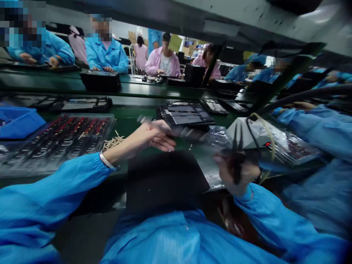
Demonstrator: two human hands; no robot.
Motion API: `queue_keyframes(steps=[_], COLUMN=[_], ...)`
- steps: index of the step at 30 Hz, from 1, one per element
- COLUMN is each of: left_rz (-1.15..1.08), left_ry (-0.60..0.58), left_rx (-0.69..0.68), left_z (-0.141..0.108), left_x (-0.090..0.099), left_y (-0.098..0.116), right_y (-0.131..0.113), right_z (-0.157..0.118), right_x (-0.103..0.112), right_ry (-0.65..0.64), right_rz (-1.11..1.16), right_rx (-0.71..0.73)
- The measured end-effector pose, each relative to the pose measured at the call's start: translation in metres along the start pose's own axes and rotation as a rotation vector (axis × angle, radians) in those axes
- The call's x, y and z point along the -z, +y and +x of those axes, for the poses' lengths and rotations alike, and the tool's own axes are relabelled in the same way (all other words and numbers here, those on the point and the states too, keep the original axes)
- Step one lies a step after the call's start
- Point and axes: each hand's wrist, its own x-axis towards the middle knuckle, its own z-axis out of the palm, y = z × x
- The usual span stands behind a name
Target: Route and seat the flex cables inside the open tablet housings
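My left hand (155, 136) reaches over the bench with its thumb and fingers curled together. A blurred, narrow greyish part (192, 134) runs past the fingertips and seems to be gripped there; its kind is smeared by motion. Over on the right, my right hand (232, 178) is closed around dark tweezers (237, 159), whose two prongs point upward. That hand is blurred too. Below and between the hands lies a black mat (165, 179). Just beyond the left hand sits a stack of dark flat device panels (187, 113).
At left are a clear tray (68, 141) of small boards, a blue bin (19, 123) and a pile of beige strips (113, 142). A white box (255, 134) with cables stands right, near a co-worker's sleeve (310, 126). A metal beam (198, 29) hangs overhead; other people work opposite.
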Motion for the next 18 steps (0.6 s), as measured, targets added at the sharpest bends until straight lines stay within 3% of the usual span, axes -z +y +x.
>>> queue_keyframes(steps=[2, 4, 9, 13, 18], left_rz=[-0.021, 0.083, 0.318, 0.184, 0.003], left_ry=[-0.024, -0.029, 0.137, 0.174, 0.170], left_rx=[-0.109, -0.197, -0.245, -0.192, -0.013], left_z=[-0.012, -0.022, -0.027, -0.021, -0.013], left_x=[-0.007, -0.013, -0.021, -0.023, -0.020], left_y=[0.002, 0.006, 0.006, -0.006, -0.023], right_y=[-0.007, -0.013, -0.016, -0.014, -0.005], right_z=[0.000, 0.003, 0.010, 0.004, -0.001], right_x=[-0.006, -0.011, -0.012, -0.011, -0.013], right_ry=[0.301, 0.363, 0.252, 0.168, 0.013], right_rz=[0.015, 0.114, 0.385, 0.464, 0.532], right_rx=[-0.049, -0.109, -0.449, -0.683, -0.790])
